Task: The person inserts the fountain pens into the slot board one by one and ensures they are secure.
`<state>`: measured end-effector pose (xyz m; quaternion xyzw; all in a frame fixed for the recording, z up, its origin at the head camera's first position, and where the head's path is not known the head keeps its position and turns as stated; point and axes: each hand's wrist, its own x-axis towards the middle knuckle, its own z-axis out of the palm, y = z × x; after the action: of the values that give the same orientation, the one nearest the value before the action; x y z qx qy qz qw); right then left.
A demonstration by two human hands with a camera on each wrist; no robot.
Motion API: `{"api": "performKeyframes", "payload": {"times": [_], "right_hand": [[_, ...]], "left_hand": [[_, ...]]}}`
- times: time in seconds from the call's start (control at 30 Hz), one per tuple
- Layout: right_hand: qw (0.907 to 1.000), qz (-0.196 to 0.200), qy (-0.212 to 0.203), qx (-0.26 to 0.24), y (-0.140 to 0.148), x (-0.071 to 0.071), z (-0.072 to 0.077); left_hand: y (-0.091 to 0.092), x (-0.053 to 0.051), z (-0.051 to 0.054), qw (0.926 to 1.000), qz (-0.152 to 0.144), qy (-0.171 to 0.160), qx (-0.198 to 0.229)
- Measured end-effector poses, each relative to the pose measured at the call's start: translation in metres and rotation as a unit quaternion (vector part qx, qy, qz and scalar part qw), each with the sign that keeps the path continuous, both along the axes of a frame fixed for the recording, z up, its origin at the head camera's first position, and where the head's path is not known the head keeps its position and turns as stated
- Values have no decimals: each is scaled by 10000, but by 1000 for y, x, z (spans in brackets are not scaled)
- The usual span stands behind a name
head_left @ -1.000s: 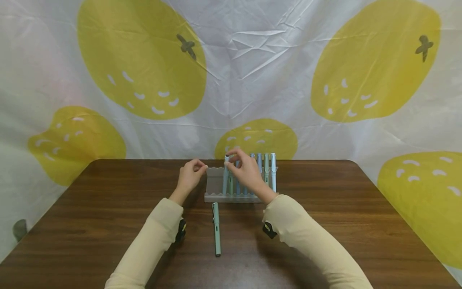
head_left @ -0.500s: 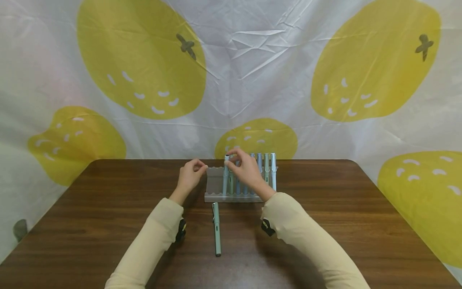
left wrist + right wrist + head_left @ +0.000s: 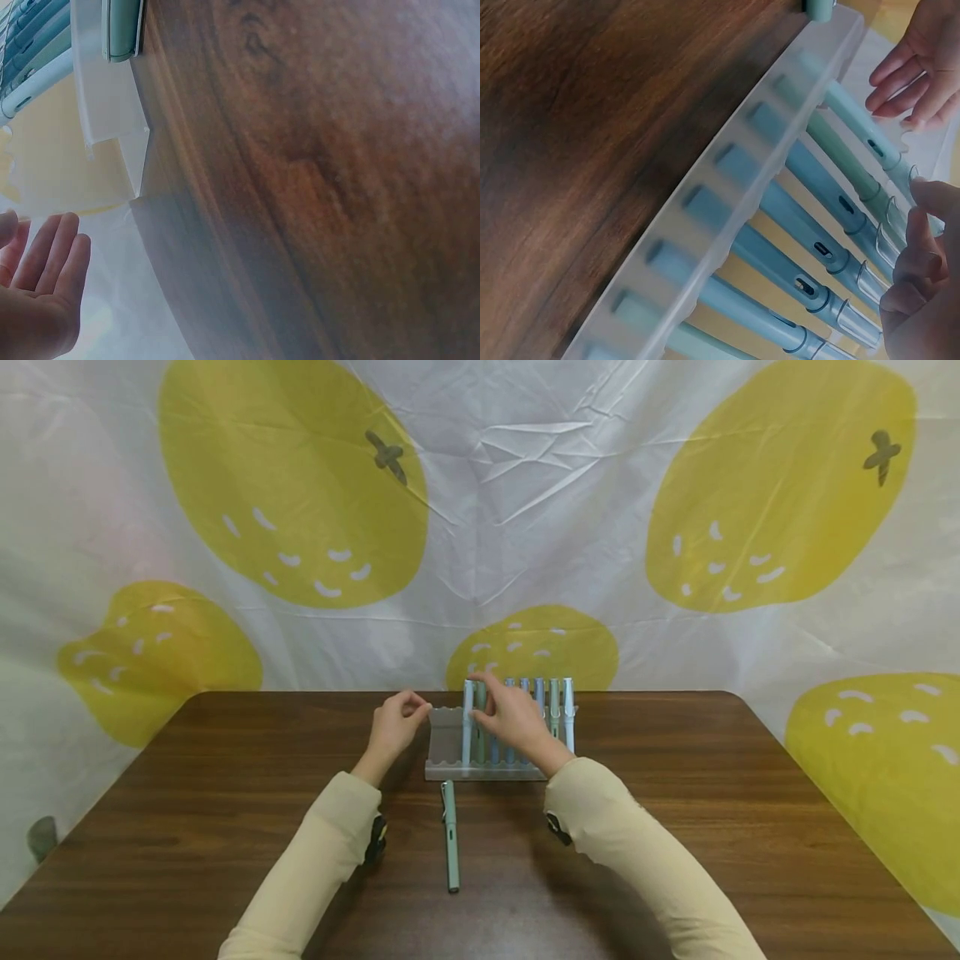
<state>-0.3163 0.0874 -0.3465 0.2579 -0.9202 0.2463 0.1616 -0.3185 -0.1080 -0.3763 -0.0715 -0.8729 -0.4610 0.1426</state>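
A clear pen rack (image 3: 447,745) with scalloped edges stands on the table, bearing a row of upright blue and green pens. At its upper left corner my left hand (image 3: 395,727) pinches the rack's edge between thumb and fingers. The thumb and index finger of my right hand (image 3: 517,718) hold the cap of the leftmost pen, a light blue one (image 3: 467,735), which stands in a slot. Its clip shows in the right wrist view. My right hand hides parts of the pens behind it. A green capped pen (image 3: 451,839) lies in front of the rack.
Beneath everything is a dark wooden table (image 3: 225,777). A white cloth with yellow lemons (image 3: 292,485) hangs behind its back edge. The rack's left slots hold no pens. Black wrist cameras (image 3: 375,840) sit under both sleeves.
The light blue pen has turned and stands straighter in its slot. My right fingers have shifted slightly on its cap. The left hand and the lying green pen have stayed put.
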Motion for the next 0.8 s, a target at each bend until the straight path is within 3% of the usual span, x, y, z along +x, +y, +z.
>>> {"api": "performKeyframes", "payload": {"times": [0.8], "right_hand": [[9973,-232,-411,560,-5,-4,1]], "left_hand": [[0,-1,-1,9999,26,136,-29]]}}
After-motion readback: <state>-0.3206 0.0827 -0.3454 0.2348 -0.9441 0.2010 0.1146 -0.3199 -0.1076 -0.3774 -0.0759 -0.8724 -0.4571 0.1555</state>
